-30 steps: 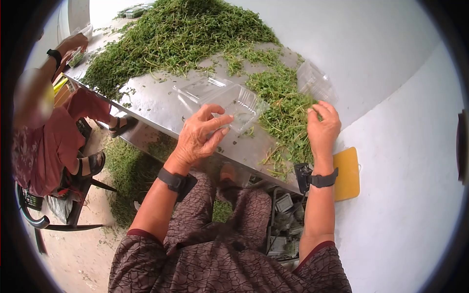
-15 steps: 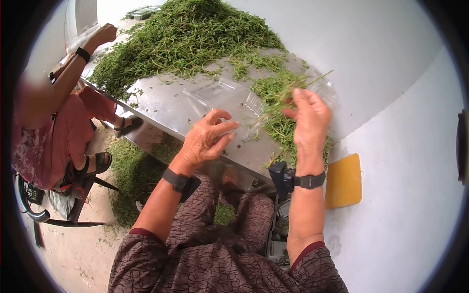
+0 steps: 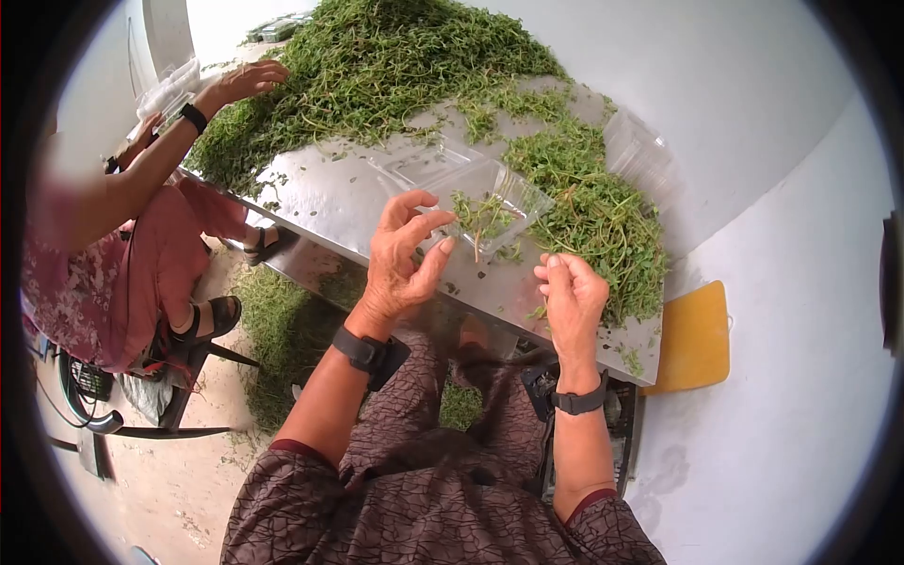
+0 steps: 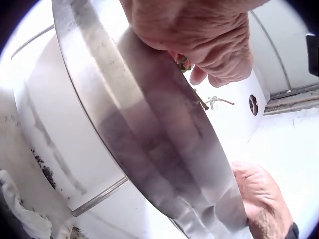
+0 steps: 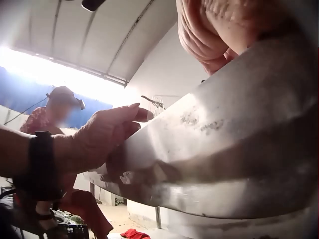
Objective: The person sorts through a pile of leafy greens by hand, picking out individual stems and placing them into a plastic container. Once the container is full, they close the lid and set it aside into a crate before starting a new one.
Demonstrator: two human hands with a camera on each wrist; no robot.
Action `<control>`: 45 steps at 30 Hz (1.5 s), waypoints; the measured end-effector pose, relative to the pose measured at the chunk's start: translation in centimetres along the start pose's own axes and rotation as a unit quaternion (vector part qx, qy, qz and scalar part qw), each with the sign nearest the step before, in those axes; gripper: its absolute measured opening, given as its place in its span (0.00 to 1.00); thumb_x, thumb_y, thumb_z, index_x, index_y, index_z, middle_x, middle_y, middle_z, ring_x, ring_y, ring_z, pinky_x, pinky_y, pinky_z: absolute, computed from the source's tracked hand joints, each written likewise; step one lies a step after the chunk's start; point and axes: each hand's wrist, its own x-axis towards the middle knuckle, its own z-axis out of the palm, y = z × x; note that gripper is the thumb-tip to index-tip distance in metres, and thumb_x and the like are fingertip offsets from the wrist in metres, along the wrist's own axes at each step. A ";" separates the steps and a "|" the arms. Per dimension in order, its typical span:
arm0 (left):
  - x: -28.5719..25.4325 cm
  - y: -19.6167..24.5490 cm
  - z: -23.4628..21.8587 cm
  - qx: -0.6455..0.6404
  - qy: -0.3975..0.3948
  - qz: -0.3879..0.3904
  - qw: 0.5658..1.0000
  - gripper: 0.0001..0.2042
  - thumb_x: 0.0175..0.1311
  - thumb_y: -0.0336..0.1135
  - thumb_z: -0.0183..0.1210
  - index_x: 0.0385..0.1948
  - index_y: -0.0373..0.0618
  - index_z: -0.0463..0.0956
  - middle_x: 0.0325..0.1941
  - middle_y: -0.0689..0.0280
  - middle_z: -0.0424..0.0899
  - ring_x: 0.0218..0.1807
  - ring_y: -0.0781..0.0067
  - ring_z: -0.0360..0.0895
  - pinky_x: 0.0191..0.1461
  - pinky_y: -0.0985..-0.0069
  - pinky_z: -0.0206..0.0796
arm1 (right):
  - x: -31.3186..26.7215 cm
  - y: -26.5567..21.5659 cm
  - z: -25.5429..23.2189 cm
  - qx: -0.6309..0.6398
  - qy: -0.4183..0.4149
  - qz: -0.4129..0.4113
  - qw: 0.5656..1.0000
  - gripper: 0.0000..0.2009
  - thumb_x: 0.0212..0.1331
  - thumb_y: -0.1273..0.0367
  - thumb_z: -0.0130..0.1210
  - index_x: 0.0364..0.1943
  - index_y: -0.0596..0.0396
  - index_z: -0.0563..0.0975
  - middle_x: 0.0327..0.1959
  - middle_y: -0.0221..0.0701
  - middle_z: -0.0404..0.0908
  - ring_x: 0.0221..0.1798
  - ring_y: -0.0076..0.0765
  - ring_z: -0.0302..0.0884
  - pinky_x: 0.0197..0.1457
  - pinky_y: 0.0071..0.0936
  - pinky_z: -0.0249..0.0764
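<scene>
My left hand point(image 3: 405, 250) is at the near left of an open clear plastic clamshell box point(image 3: 532, 200), thumb and fingers spread apart. A few leafy green sprigs point(image 3: 480, 215) lie in the box, close to those fingertips. Near the table's front edge is my right hand point(image 3: 573, 301), fingers bent towards the thumb; I cannot tell whether it pinches a small bit. Beside it spreads a smaller heap of greens point(image 3: 603, 212). In the left wrist view the table rim hides part of the right hand point(image 4: 264, 199).
A large pile of greens point(image 3: 414, 66) covers the back of the metal table point(image 3: 330, 202). Stacked clear boxes point(image 3: 640, 155) stand by the wall. A yellow board point(image 3: 697, 339) is at the right. Another person's hand point(image 3: 245, 83) reaches to the pile from the left.
My right hand carried sprigs from the smaller heap towards the box, then drew back to the table edge. Sprigs now lie in the box. The other person's hand moved right to the pile.
</scene>
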 end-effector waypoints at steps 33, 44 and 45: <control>1.9 2.8 2.2 0.162 -0.138 0.099 0.972 0.13 0.52 0.42 0.61 0.17 0.43 0.77 0.26 0.65 0.77 0.36 0.64 0.75 0.64 0.59 0.51 | -1.0 1.2 0.3 -0.075 0.002 -0.188 0.979 0.03 0.53 0.77 0.54 0.29 0.65 0.77 0.30 0.41 0.80 0.29 0.46 0.78 0.33 0.30 0.73; 3.7 3.8 4.2 0.164 -0.103 -0.102 0.976 0.08 0.49 0.32 0.65 0.18 0.41 0.76 0.22 0.64 0.77 0.26 0.66 0.76 0.46 0.65 0.64 | -1.0 1.2 0.3 -0.076 0.001 -0.193 0.978 0.03 0.53 0.77 0.53 0.28 0.65 0.76 0.30 0.40 0.80 0.27 0.45 0.78 0.31 0.30 0.73; 3.7 4.0 4.3 0.109 -0.087 -0.130 0.982 0.06 0.49 0.30 0.65 0.21 0.41 0.77 0.25 0.64 0.79 0.27 0.66 0.76 0.46 0.66 0.63 | -1.1 1.0 0.3 -0.070 -0.003 -0.182 0.981 0.03 0.53 0.77 0.53 0.28 0.65 0.76 0.30 0.40 0.80 0.28 0.45 0.78 0.31 0.30 0.73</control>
